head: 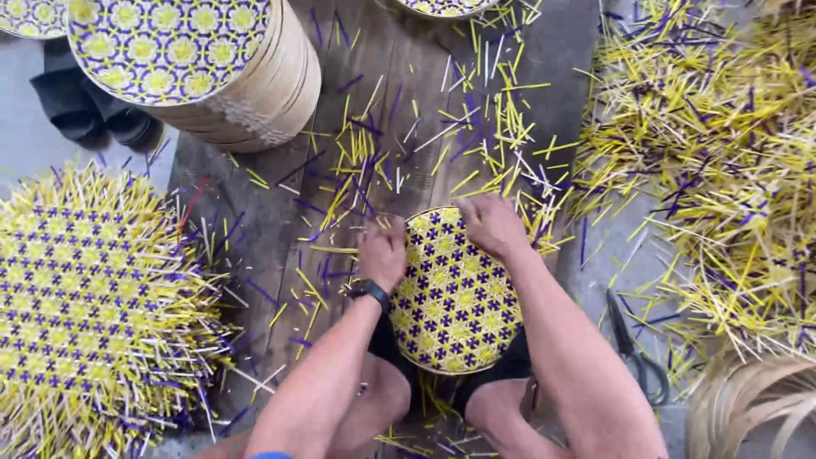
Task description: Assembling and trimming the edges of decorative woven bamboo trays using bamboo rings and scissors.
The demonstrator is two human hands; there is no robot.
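A round woven basket lid [455, 297] in yellow, purple and white stands on edge between my knees, its patterned face turned up toward me. My left hand [382, 252] grips its upper left rim with fingers curled; a black watch [371, 292] sits on that wrist. My right hand [491, 225] is closed over the top right rim. Both hands hold the lid against a dark wooden board [272, 221].
Cut yellow, purple and white strips [476, 127] litter the board. A stack of woven pieces with untrimmed ends [85, 306] lies left, a finished drum-shaped basket [204, 68] upper left, a large heap of trimmings [722, 170] right, black scissors [633, 348] and bamboo hoops [756, 404] lower right.
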